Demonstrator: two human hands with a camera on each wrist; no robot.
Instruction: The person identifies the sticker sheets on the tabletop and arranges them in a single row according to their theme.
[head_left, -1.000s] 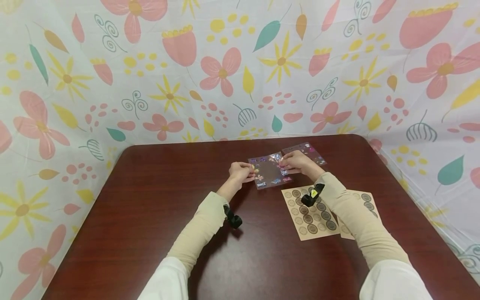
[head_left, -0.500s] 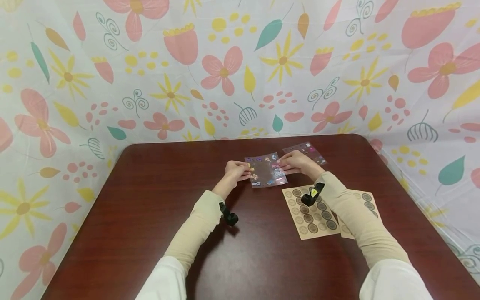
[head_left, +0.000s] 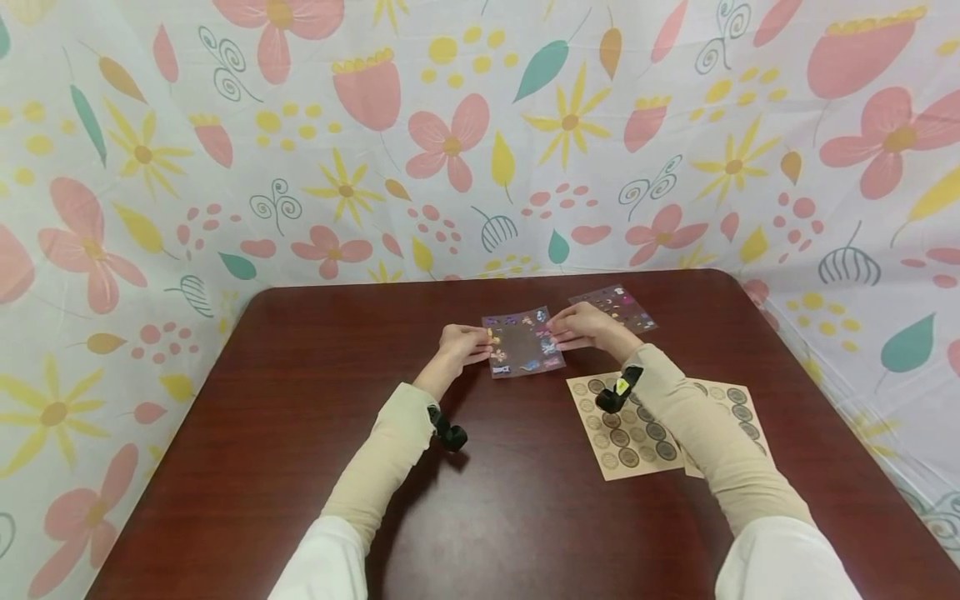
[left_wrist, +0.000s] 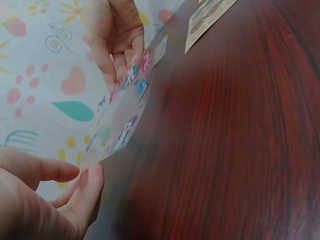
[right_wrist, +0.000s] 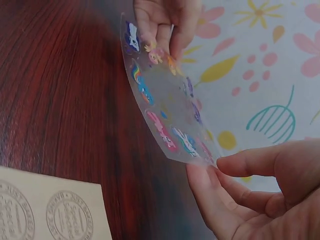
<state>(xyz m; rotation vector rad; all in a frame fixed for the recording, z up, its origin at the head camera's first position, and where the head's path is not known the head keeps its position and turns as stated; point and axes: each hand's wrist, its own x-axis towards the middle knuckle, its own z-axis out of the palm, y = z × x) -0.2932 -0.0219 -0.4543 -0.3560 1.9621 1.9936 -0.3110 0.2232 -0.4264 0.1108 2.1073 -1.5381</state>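
A clear sticker sheet (head_left: 519,343) with small colourful pony stickers round its border is held up off the table between both hands. My left hand (head_left: 461,348) pinches its left edge between thumb and fingers. At the opposite edge my right hand (head_left: 588,327) pinches the sheet the same way. In the right wrist view the sheet (right_wrist: 167,107) bows slightly, and its see-through middle bears no large sticker. The left wrist view shows the sheet (left_wrist: 117,120) almost edge-on, with thumb and fingers meeting at its near corner.
A second clear sticker sheet (head_left: 618,305) lies behind my right hand on the dark wooden table (head_left: 315,400). Two tan sheets of round stamped stickers, one sheet (head_left: 630,433) overlapping the other sheet (head_left: 738,398), lie under my right forearm. A floral cloth (head_left: 450,208) hangs behind the table.
Both hands have shifted left with the clear sticker sheet, the left hand a little more. The sheet has turned to sit straighter and looks flatter. The other sheets have stayed put.
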